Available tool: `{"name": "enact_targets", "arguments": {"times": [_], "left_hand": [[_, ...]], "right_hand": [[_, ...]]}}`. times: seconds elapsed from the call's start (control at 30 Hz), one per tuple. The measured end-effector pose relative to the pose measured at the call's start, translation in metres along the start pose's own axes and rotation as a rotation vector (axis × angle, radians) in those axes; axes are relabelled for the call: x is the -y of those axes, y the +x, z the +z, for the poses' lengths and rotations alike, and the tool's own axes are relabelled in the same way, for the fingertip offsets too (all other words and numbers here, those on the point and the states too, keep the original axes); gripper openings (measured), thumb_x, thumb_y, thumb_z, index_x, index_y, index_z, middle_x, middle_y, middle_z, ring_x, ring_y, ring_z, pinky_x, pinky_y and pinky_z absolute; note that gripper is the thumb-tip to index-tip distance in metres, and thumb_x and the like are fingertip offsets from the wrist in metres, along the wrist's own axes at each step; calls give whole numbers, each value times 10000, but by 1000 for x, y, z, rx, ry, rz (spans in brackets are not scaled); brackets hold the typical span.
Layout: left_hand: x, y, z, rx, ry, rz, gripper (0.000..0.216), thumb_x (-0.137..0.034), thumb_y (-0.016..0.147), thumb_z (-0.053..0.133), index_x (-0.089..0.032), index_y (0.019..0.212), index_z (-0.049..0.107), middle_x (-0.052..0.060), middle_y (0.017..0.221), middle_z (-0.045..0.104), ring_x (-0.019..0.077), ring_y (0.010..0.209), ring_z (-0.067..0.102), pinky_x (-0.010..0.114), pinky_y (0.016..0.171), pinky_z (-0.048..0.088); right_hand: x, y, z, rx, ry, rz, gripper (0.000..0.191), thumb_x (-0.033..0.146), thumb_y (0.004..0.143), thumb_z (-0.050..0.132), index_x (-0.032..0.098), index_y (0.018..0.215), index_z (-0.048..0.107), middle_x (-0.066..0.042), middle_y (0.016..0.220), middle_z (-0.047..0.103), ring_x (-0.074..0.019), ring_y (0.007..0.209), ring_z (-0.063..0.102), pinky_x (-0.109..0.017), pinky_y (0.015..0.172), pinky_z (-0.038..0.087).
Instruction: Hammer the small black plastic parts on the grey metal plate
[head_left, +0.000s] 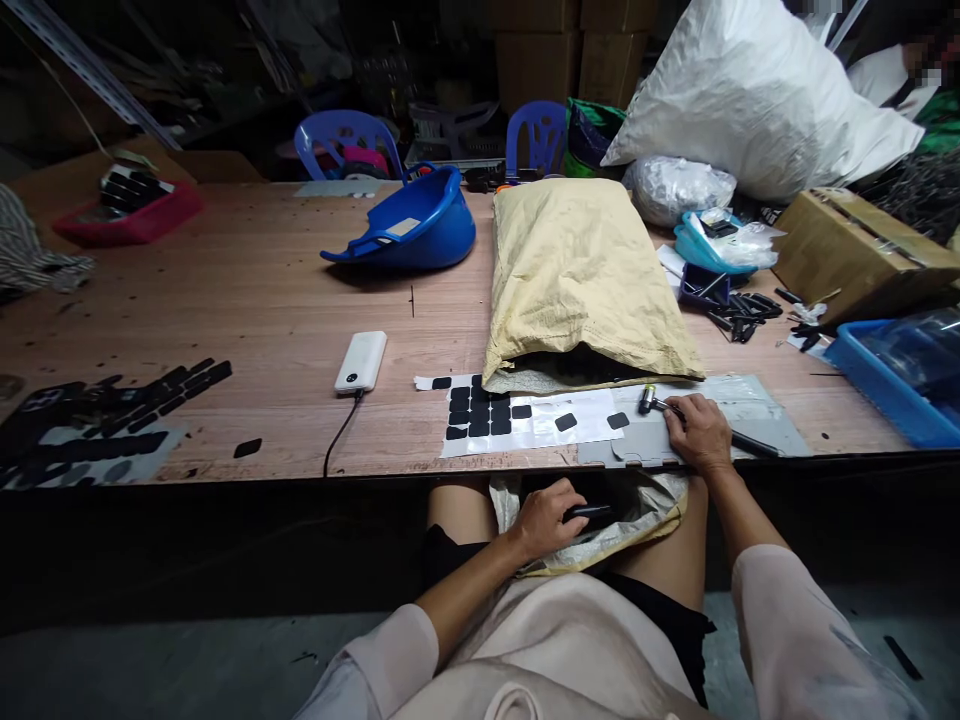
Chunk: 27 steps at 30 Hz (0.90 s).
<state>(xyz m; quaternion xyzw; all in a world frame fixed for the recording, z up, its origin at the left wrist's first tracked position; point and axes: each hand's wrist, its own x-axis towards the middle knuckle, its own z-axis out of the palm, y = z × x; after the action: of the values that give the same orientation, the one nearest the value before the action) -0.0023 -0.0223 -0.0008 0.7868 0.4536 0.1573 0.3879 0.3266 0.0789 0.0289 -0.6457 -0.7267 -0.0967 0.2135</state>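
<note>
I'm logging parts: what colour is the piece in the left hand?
The piece is black; the head view shows it.

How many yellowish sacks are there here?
2. The first sack lies on the table; the second sack gapes open below the table's near edge, with the left hand at its mouth. Others may be hidden in the dark.

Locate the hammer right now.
Head view, right of centre: the hammer is in the right hand, over the grey sheet at the near edge of the table, with the white paper to its left.
</note>
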Motion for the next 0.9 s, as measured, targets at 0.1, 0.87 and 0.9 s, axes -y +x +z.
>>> {"name": "enact_targets", "arguments": {"times": [0.1, 0.87, 0.9], "left_hand": [[12, -2, 10, 145, 113, -214, 227, -255, 847, 718, -239, 1062, 788, 55, 1089, 749, 237, 1010, 715, 328, 895, 558], [-15, 182, -134, -571, 208, -545, 212, -293, 948, 612, -187, 1058, 759, 161, 1159, 743, 311, 1102, 695, 367, 863, 520], [-13, 183, -135, -555, 218, -564, 226, -295, 952, 602, -184, 1066, 762, 171, 1169, 742, 324, 1117, 694, 380, 876, 520]], "right_hand": [[0, 0, 1, -6, 11, 5, 262, 335, 935, 530, 217, 1034, 743, -104, 956, 652, -252, 901, 518, -385, 808, 405], [0, -2, 2, -31, 17, -25, 229, 319, 935, 560, 217, 1031, 741, -92, 942, 650, -241, 883, 527, -364, 787, 406], [0, -2, 2, -31, 18, -26, 228, 321, 940, 559, 216, 1030, 741, -91, 941, 651, -239, 882, 528, -360, 784, 404]]}}
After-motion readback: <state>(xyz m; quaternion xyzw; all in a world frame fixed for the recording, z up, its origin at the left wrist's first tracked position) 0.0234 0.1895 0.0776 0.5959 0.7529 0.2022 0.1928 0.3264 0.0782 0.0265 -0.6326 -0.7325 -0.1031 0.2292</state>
